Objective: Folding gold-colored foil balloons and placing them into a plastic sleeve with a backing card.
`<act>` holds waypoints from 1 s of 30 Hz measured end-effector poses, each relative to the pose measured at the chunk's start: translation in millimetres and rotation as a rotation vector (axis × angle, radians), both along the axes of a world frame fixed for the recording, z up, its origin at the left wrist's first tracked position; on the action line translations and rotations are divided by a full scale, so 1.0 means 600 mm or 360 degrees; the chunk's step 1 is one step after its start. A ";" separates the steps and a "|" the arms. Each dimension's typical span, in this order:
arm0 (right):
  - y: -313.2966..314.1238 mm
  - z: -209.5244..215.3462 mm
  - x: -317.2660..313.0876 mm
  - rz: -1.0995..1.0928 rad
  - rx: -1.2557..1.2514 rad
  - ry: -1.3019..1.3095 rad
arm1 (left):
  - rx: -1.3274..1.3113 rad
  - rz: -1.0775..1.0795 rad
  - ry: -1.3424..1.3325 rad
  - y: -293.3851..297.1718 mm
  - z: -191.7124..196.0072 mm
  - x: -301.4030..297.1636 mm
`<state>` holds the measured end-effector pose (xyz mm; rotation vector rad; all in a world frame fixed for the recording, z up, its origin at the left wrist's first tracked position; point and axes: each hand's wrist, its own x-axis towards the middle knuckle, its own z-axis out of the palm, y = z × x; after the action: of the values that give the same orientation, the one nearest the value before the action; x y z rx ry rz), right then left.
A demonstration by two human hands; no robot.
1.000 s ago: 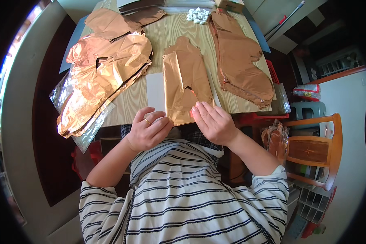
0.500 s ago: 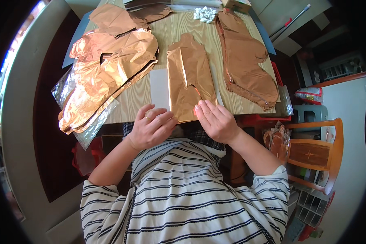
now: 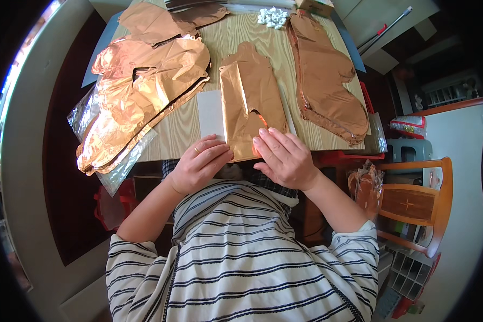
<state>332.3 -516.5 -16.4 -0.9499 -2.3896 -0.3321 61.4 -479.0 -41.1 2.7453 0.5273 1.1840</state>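
Observation:
Before me on the table lies a folded copper-coloured foil balloon [image 3: 247, 80], long and narrow, with a dark slit near its middle. My left hand [image 3: 201, 165], a ring on one finger, has its fingers bent together at the balloon's near left corner; its thumb is hidden. Across the near right part rests my right hand [image 3: 285, 158], fingers stretched out and thumb apart. A thin orange strip [image 3: 263, 120] runs from the slit to under these fingers, and more orange shows by the fingertips. Beneath the balloon's left side sits a pale grey card [image 3: 210, 114].
Larger copper foil balloons lie at the left [image 3: 150, 86] and right [image 3: 327, 80], the left one partly over clear plastic bags [image 3: 124, 166]. Small white pieces [image 3: 272, 17] are piled at the far side. A wooden chair [image 3: 413, 201] stands at my right.
My right hand has shifted slightly left, its thumb now apart, and more of the orange strip shows. My left fingers have drawn closer together at the balloon's corner.

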 end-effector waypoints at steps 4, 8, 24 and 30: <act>0.006 -0.015 -0.014 0.0064 0.0045 -0.0059 | -0.0040 -0.0018 -0.0019 -0.001 -0.010 0.001; 0.007 -0.029 -0.013 0.0049 0.0094 -0.0138 | -0.0145 -0.0051 -0.0033 -0.002 -0.013 -0.001; 0.011 -0.034 -0.012 0.0035 0.0259 -0.0165 | -0.0487 -0.0037 -0.0284 -0.009 -0.013 0.003; 0.012 -0.035 -0.017 0.0062 0.0237 -0.0197 | -0.0331 0.0109 -0.0234 -0.023 0.004 0.022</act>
<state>321.8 -509.4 -37.5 -0.8355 -2.4514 -0.5601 74.8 -492.7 -38.4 2.4636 0.6897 1.2558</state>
